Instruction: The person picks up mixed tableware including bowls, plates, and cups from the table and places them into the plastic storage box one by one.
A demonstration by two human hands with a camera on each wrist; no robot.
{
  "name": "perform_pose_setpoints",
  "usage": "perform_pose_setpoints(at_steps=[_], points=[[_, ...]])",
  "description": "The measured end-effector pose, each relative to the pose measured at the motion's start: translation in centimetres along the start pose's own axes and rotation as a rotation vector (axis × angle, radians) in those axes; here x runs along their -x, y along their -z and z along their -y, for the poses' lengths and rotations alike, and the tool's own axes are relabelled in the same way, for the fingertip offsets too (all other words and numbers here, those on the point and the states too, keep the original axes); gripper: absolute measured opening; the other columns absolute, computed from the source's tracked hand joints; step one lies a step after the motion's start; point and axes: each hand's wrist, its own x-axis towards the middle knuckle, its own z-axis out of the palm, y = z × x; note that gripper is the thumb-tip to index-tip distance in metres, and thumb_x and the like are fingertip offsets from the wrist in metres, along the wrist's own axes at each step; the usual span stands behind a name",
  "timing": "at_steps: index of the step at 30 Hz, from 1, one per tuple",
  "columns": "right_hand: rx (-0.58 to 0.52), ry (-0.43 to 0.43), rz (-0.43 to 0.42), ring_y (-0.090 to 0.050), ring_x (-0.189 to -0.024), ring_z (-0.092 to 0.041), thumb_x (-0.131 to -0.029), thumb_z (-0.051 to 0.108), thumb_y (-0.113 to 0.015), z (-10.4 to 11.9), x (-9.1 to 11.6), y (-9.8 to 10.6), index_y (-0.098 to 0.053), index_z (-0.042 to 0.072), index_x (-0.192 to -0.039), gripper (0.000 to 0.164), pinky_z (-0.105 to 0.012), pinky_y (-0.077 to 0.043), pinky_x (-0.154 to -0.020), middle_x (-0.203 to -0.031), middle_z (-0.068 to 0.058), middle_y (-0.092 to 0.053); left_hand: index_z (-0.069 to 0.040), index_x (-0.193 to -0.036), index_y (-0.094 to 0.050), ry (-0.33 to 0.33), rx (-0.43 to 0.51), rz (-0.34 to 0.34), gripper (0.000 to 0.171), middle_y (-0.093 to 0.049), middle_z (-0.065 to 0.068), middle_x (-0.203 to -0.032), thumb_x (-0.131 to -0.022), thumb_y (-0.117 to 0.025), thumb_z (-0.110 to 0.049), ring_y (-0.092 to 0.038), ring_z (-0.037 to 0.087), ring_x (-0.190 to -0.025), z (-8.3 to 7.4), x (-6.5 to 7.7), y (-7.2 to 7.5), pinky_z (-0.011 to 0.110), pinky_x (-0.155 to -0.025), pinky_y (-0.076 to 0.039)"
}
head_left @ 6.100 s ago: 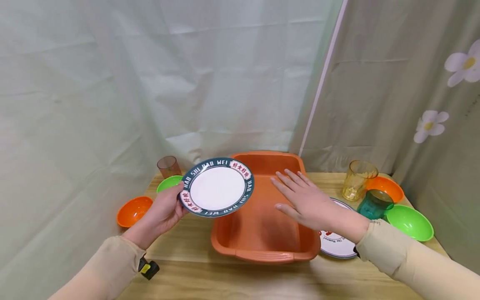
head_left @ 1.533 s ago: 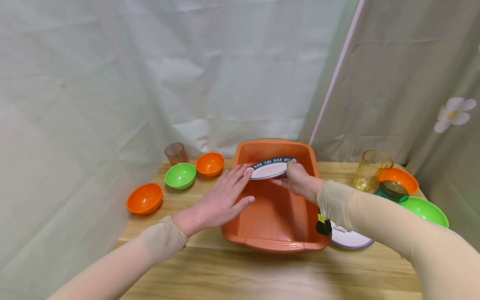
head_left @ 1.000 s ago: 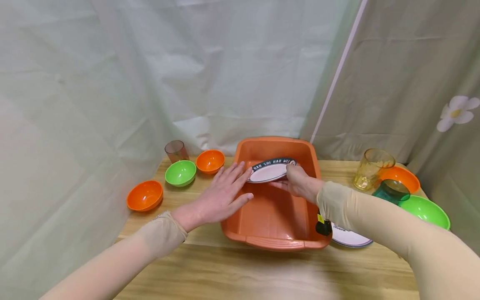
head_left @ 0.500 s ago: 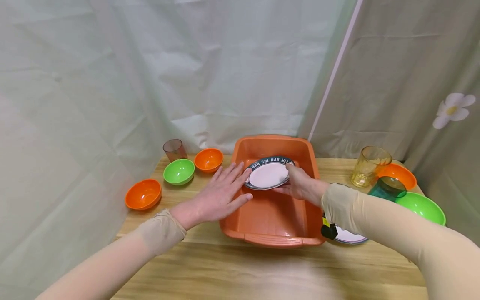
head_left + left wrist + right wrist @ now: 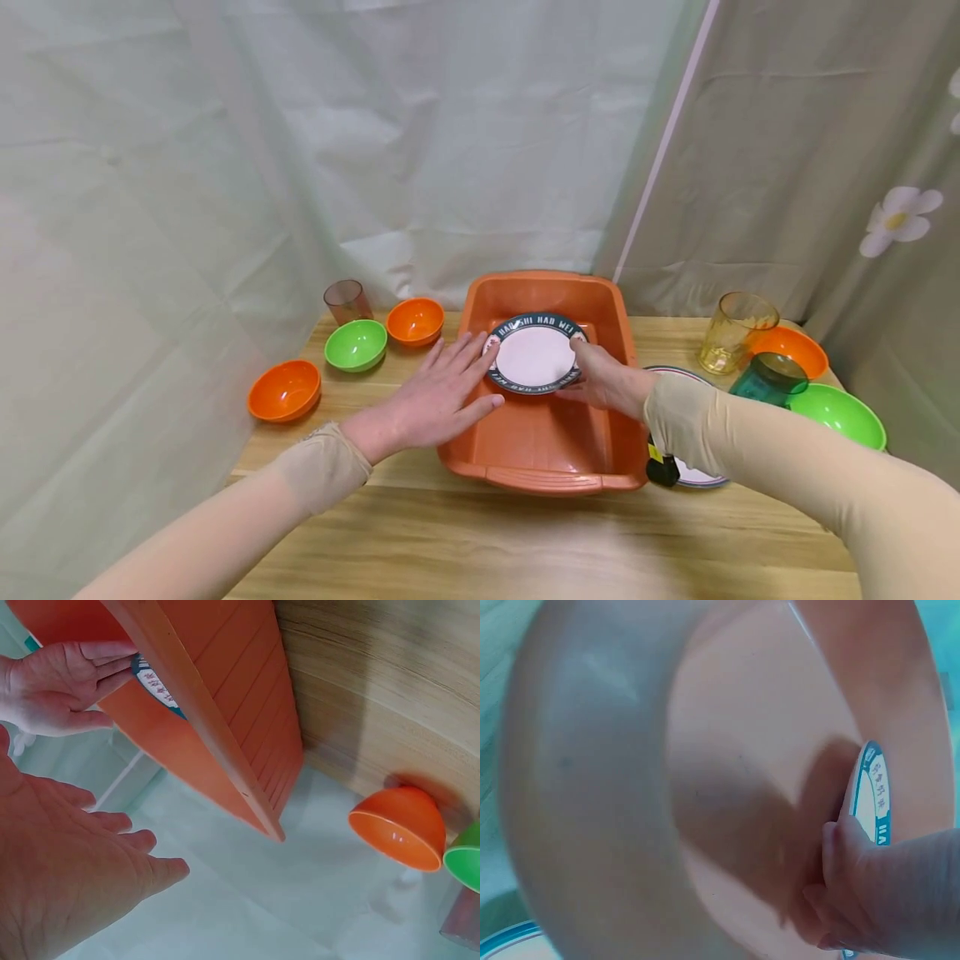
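A white plate [image 5: 536, 357] with a dark green lettered rim is inside the orange plastic basin [image 5: 540, 482], toward its far end. My right hand [image 5: 606, 379] grips the plate's right edge, thumb on top and fingers underneath. In the right wrist view the plate [image 5: 868, 796] appears nearly edge-on beside that hand [image 5: 855, 889]. My left hand [image 5: 435, 396] is held with straight fingers over the basin's left rim. Its fingertips overlap the plate's left edge in the head view; whether they touch cannot be told. The left wrist view shows this hand [image 5: 75, 870] extended and holding nothing.
On the left stand two orange bowls [image 5: 285, 392], a green bowl [image 5: 357, 346] and a brownish tumbler [image 5: 347, 302]. To the right are a yellow cup [image 5: 731, 333], a teal cup [image 5: 768, 382], an orange bowl [image 5: 797, 350], a green bowl [image 5: 840, 417] and another plate [image 5: 697, 475].
The plate passed from my left hand, left of the basin, to my right hand inside it. Over the last second it has tilted so its face shows more fully; the left hand barely moved.
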Motion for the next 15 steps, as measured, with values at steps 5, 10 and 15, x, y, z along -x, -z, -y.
perform_pose_setpoints(at_steps=[5,10,15], points=[[0.009,-0.009,-0.01,-0.038,-0.137,-0.044,-0.112,0.036,-0.035,-0.3,0.0,0.08,-0.008,0.005,-0.164,0.066,-0.05,-0.041,-0.111,-0.159,-0.026,-0.022,-0.015,-0.165,-0.011,-0.005,0.0,0.001,0.08,-0.005,0.01,-0.171,-0.105,-0.027,-0.065,-0.002,0.028,-0.157,-0.11,0.11,-0.04,0.055,-0.123,0.0],[0.003,-0.022,-0.017,-0.034,-0.14,-0.046,-0.112,0.04,-0.035,-0.44,0.11,0.07,-0.006,0.005,-0.164,0.069,-0.051,-0.036,-0.115,-0.16,-0.026,-0.019,-0.015,-0.165,-0.013,-0.007,0.007,0.0,0.078,-0.006,0.011,-0.171,-0.106,-0.03,-0.063,-0.003,0.03,-0.157,-0.15,0.27,-0.01,0.056,-0.123,-0.001],[-0.053,-0.011,0.058,-0.023,-0.146,-0.052,-0.112,0.041,-0.033,-0.46,0.49,0.41,-0.001,0.006,-0.164,0.071,-0.056,-0.024,-0.12,-0.162,-0.031,-0.013,-0.014,-0.165,-0.014,-0.012,0.015,-0.002,0.078,-0.005,0.011,-0.171,-0.106,-0.03,-0.062,-0.002,0.029,-0.157,-0.07,0.29,-0.18,0.057,-0.123,0.0]])
